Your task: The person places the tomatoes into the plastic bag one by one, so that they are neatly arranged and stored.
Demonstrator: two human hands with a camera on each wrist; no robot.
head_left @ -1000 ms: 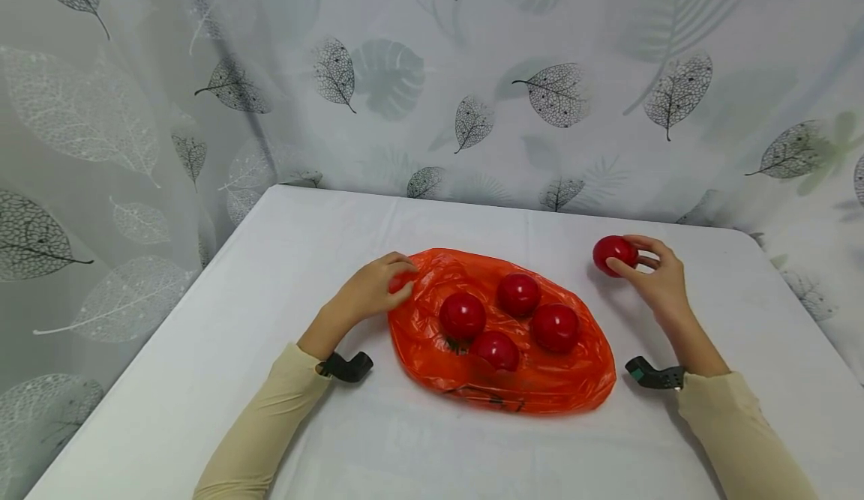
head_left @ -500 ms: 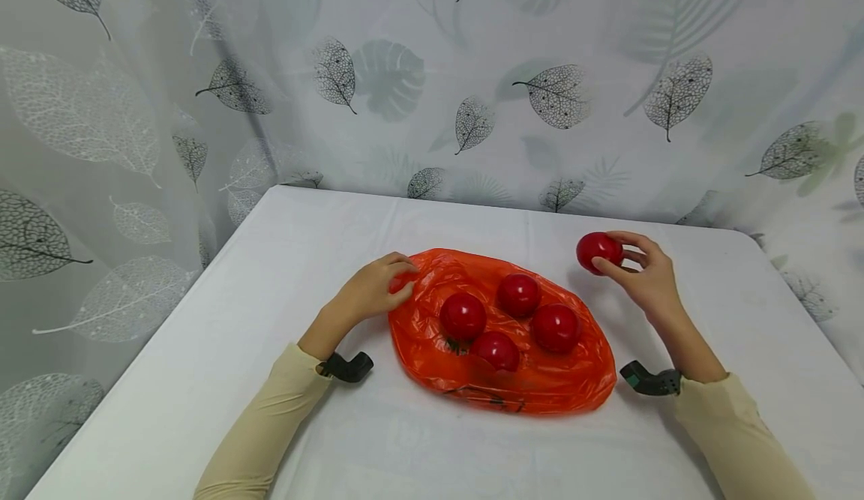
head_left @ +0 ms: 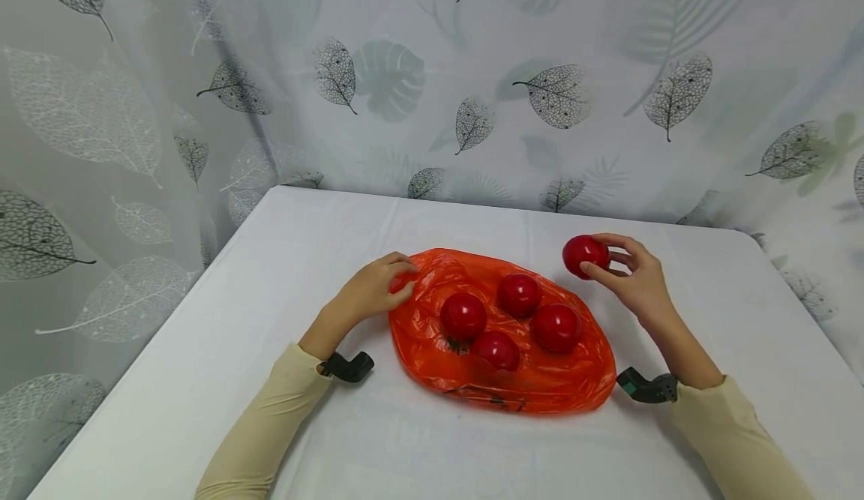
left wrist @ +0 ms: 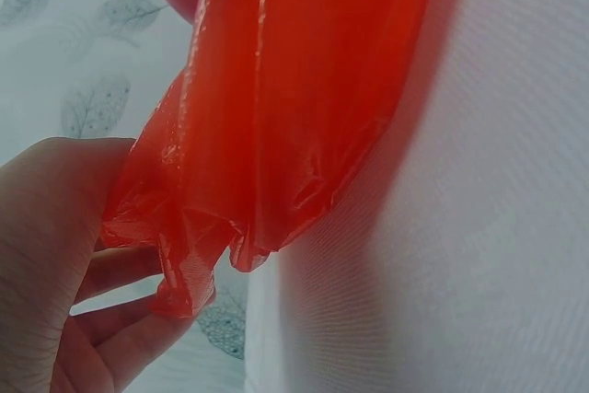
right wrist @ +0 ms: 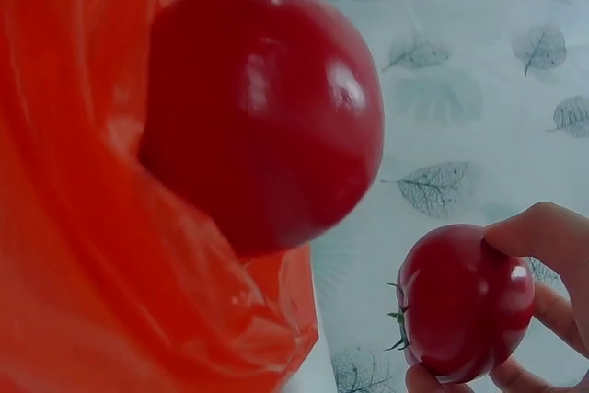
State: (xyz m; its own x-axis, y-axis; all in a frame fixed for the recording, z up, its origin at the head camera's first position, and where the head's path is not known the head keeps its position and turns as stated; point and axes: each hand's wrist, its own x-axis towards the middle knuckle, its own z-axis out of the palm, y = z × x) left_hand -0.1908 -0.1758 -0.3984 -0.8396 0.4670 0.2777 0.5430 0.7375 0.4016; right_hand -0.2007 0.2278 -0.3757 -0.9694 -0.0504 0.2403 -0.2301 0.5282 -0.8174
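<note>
A thin orange-red plastic bag (head_left: 553, 384) lies spread on the table with several red tomatoes (head_left: 463, 316) on it. At the bag's left end my left hand (head_left: 367, 290) holds its edge; in the left wrist view the crumpled plastic (left wrist: 189, 246) passes between thumb and fingers. Beyond the bag's right end, my right hand (head_left: 637, 282) grips one more tomato (head_left: 582, 256) between thumb and fingertips. The right wrist view shows green sepals on this held tomato (right wrist: 465, 306), and a larger-looking tomato (right wrist: 262, 117) nearer the camera in the bag.
The bag rests on a white-covered table (head_left: 324, 432). A pale curtain (head_left: 405, 125) printed with leaves hangs behind the table's back edge and along the left side. A black wrist camera (head_left: 347, 367) is strapped to the left wrist, another black camera (head_left: 648, 386) to the right.
My right hand has moved left with the tomato, bringing it closer to the bag's upper right edge. The left hand and the tomatoes in the bag have stayed put.
</note>
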